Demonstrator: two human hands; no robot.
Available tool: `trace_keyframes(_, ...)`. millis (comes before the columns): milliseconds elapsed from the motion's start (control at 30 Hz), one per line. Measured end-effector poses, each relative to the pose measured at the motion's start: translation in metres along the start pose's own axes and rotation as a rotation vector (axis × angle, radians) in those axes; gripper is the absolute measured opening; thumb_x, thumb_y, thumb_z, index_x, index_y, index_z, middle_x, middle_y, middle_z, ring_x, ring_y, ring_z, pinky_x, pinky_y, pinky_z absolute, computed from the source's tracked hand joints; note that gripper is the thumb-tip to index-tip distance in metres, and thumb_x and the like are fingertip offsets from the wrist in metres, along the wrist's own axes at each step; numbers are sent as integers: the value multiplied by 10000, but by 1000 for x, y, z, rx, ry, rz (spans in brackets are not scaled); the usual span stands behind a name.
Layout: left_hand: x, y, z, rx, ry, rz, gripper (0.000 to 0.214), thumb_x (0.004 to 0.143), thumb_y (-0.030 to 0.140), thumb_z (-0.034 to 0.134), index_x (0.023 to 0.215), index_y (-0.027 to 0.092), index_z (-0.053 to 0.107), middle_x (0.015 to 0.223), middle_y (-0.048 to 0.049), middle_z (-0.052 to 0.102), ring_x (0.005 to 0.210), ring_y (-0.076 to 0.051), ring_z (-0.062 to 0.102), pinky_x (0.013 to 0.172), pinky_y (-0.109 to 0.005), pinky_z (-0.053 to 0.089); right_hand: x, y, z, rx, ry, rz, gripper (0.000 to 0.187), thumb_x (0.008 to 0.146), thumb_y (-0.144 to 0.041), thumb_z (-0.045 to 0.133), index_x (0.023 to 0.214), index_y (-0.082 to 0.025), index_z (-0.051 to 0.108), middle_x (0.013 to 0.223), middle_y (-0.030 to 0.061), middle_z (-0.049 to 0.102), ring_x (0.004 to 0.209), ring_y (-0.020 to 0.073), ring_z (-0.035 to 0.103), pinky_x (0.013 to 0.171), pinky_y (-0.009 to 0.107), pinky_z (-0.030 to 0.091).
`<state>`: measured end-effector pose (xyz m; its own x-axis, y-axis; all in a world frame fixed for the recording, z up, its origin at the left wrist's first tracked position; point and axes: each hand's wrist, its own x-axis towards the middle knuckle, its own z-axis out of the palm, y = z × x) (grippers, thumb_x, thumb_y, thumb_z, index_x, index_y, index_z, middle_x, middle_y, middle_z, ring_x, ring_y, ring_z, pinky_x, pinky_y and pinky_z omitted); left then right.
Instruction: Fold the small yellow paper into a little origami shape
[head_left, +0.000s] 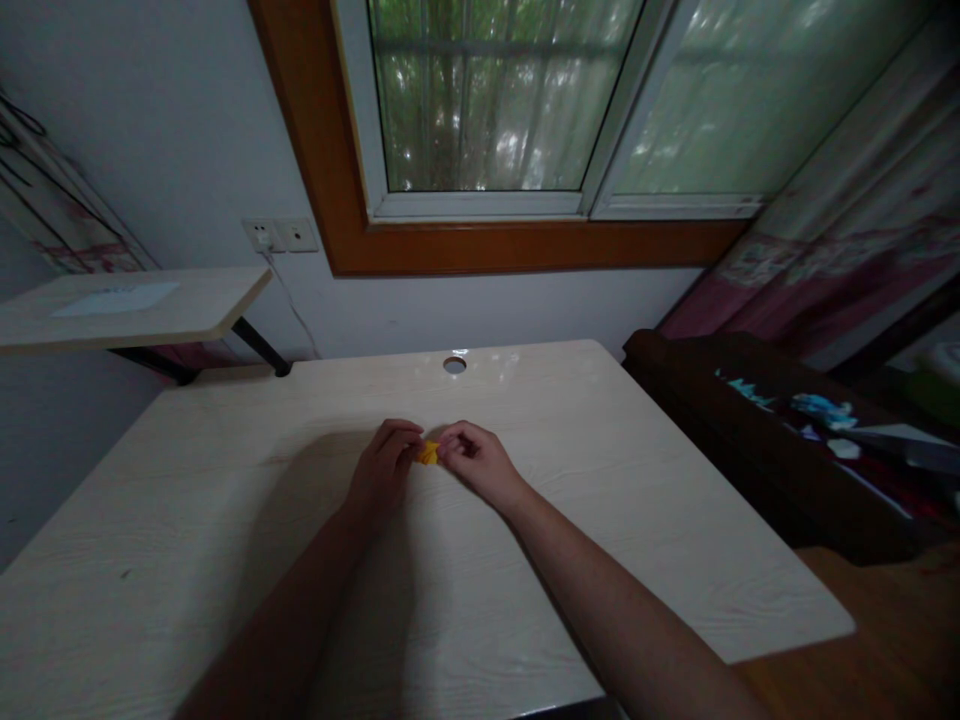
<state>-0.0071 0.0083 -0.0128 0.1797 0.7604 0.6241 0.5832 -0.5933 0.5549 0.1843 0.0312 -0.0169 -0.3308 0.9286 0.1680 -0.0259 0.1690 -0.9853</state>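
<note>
A small yellow piece [428, 453], creased and perhaps folded paper, shows between my two hands just above or on the pale wooden desk [465, 600]. My left hand [386, 463] pinches its left end with closed fingers. At its right end, the thumb and fingers of my right hand [480, 460] are closed on it too. The fingertips cover much of the piece, so its full shape is hidden.
A round cable hole [454, 366] sits near the desk's back edge. On the left, a raised shelf [202, 305] with black legs bears a sheet of paper [116, 299]. A dark wooden piece of furniture [697, 420] with assorted items stands on the right.
</note>
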Motion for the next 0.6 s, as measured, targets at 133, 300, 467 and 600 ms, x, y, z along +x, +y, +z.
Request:
trace_keyframes(133, 1, 0, -1, -9, 12, 10, 118, 933, 134, 509, 933, 212, 597, 1032, -43, 607, 940, -161, 599, 824, -317, 553, -2, -2, 1, -5, -12, -3, 161, 812, -328, 680, 892, -188, 670, 742, 2, 634, 635, 114, 560, 596, 232, 429)
trace_keyframes(300, 0, 0, 0, -19, 14, 5, 102, 938, 152, 513, 937, 216, 592, 1028, -45, 599, 937, -162, 597, 819, -317, 552, -3, -6, 1, -45, -7, -33, 177, 850, -356, 647, 880, -182, 665, 742, 10, 638, 641, 117, 570, 612, 239, 443)
trace_keyframes(467, -1, -1, 0, -5, 6, -4, 103, 936, 142, 515, 938, 213, 589, 1028, -43, 599, 948, -163, 587, 833, -314, 537, -2, -4, 1, 2, -8, -21, 180, 841, -347, 661, 925, -187, 658, 738, 2, 644, 644, 113, 586, 614, 231, 455)
trace_keyframes(600, 0, 0, -1, -15, 8, -4, 110, 928, 131, 519, 934, 213, 591, 1027, -43, 600, 949, -165, 587, 844, -317, 533, -1, 1, 0, 34, -24, -20, 183, 838, -338, 661, 948, -192, 667, 751, 9, 652, 664, 123, 612, 634, 244, 483)
